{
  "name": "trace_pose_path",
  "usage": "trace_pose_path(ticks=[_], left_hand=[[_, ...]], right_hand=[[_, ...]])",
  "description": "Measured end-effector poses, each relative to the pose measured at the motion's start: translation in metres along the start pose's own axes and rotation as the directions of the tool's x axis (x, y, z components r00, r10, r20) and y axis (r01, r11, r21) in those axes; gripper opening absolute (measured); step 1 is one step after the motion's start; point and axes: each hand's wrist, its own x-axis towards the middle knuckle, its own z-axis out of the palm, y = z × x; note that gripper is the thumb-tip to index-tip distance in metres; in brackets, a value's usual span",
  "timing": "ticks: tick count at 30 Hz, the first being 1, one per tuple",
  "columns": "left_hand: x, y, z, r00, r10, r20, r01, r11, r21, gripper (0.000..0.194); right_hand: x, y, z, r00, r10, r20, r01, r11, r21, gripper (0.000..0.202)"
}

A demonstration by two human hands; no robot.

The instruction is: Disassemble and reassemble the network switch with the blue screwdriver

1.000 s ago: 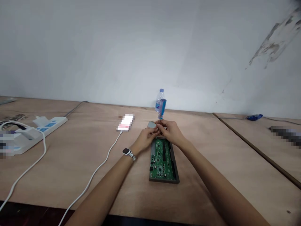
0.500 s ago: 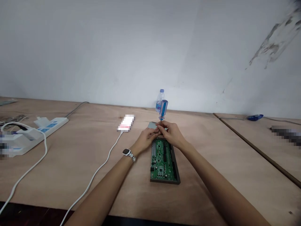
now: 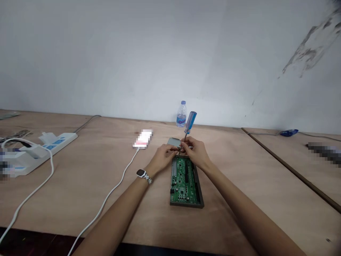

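Screwdriver (image 3: pixel 189 127) leans further toward one o'clock, pinched in right hand (image 3: pixel 197 151); left hand (image 3: pixel 160 156) half-curled, hold unclear, at twelve o'clock on circuit board (image 3: pixel 183 182); work seems unfinished

Part glossy, part matt

Looks glossy at the screwdriver's plastic handle (image 3: pixel 191 122), metallic along its shaft (image 3: pixel 185 136). Appears smooth and matt across the wooden tabletop (image 3: pixel 266 170), clear and shiny on the plastic bottle (image 3: pixel 181 113), matt on the wall (image 3: pixel 119 64), rough at its blotched patch (image 3: pixel 309 53).
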Motion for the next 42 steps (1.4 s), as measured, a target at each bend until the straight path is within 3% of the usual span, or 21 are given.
trace_pose_path(ticks=[6,11,15,21,27,30,33,36,40,42], left_hand=[[-0.007,0.004,-0.015,0.997,0.016,0.079,-0.018,0.999,0.034,0.020],[-0.014,0.005,-0.016,0.984,-0.047,0.172,0.043,0.999,0.028,0.021],[-0.017,0.007,-0.012,0.984,-0.076,0.158,0.075,0.997,0.016,0.021],[-0.017,0.013,-0.007,0.982,-0.066,0.179,0.065,0.998,0.010,0.019],[-0.019,0.013,-0.002,0.998,-0.040,0.056,0.047,0.993,-0.110,0.017],[-0.020,0.014,0.006,0.992,-0.119,-0.050,0.102,0.960,-0.260,0.020],[-0.019,0.016,0.018,0.949,-0.258,-0.179,0.157,0.882,-0.444,0.025],[-0.017,0.017,0.025,0.903,-0.357,-0.240,0.171,0.810,-0.561,0.030],[-0.012,0.011,0.013,0.881,-0.346,-0.323,0.154,0.855,-0.496,0.030],[-0.010,0.001,0.000,0.920,-0.230,-0.319,0.118,0.936,-0.333,0.028]], right_hand=[[-0.013,-0.001,-0.012,0.987,0.111,-0.116,-0.077,0.961,0.264,0.035],[-0.041,0.009,-0.016,0.944,0.274,-0.184,-0.148,0.849,0.508,0.043],[-0.058,0.017,-0.014,0.916,0.367,-0.163,-0.191,0.755,0.627,0.042],[-0.063,0.022,-0.008,0.913,0.382,-0.147,-0.180,0.698,0.693,0.041],[-0.066,0.019,-0.007,0.899,0.414,-0.142,-0.194,0.667,0.719,0.039],[-0.066,0.015,-0.008,0.879,0.459,-0.131,-0.221,0.635,0.740,0.040],[-0.064,0.013,-0.007,0.863,0.495,-0.104,-0.255,0.603,0.756,0.040],[-0.063,0.014,-0.006,0.849,0.519,-0.095,-0.265,0.576,0.773,0.038],[-0.062,0.018,-0.011,0.813,0.572,-0.114,-0.257,0.527,0.810,0.034],[-0.062,0.021,-0.015,0.789,0.599,-0.139,-0.253,0.522,0.815,0.032]])
